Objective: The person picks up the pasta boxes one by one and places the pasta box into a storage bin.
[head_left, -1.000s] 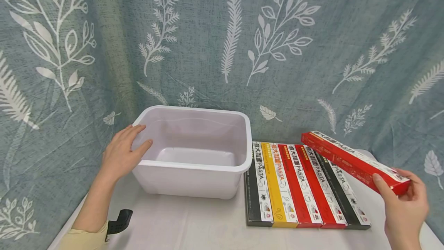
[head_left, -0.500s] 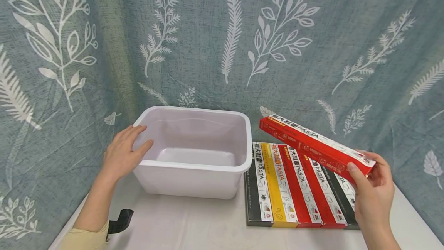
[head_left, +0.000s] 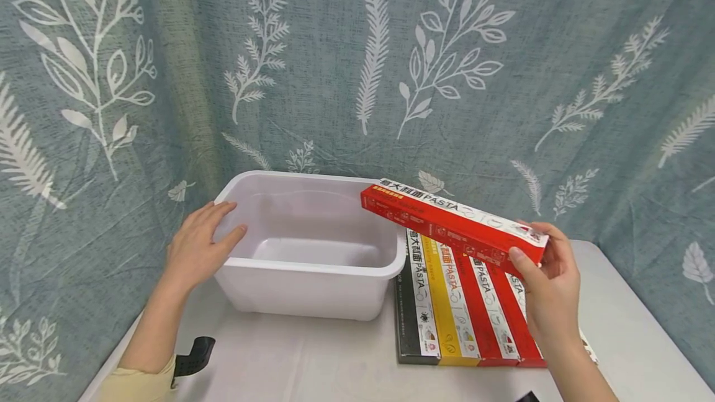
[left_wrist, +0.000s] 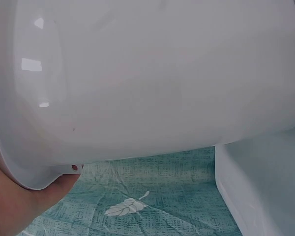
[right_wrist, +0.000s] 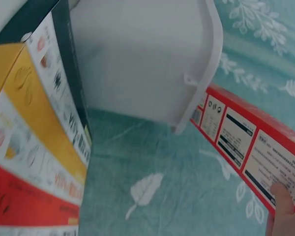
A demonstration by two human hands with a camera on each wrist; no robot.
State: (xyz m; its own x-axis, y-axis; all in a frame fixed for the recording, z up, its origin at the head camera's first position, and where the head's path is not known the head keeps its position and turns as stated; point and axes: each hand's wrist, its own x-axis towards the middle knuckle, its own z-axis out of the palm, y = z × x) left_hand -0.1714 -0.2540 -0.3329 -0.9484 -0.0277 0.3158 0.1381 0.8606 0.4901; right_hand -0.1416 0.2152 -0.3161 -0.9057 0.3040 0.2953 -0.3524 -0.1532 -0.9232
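A red pasta box point(head_left: 441, 222) with a white printed top is held up by my right hand point(head_left: 550, 284), which grips its near right end. Its far end overlaps the right rim of a white plastic tub point(head_left: 296, 290) in the head view. My left hand point(head_left: 201, 244) holds the tub's left rim, thumb over the inner side. The left wrist view shows that hand point(left_wrist: 19, 196) at the rim beside the tub's outer wall point(left_wrist: 147, 78). The tub's visible floor is bare. In the right wrist view, the thumb presses the held box's point(right_wrist: 250, 142) printed side.
Several pasta boxes lie side by side to the tub's right, among them a black box point(head_left: 409, 327), a yellow box point(head_left: 447, 321) and red boxes point(head_left: 491, 334); my right forearm covers part of the row. A patterned blue-green curtain point(head_left: 324, 79) hangs behind the white table point(head_left: 313, 365).
My right hand has carried the red pasta box leftward over the row, from the far right to the tub's right rim. The left hand and tub have stayed in place.
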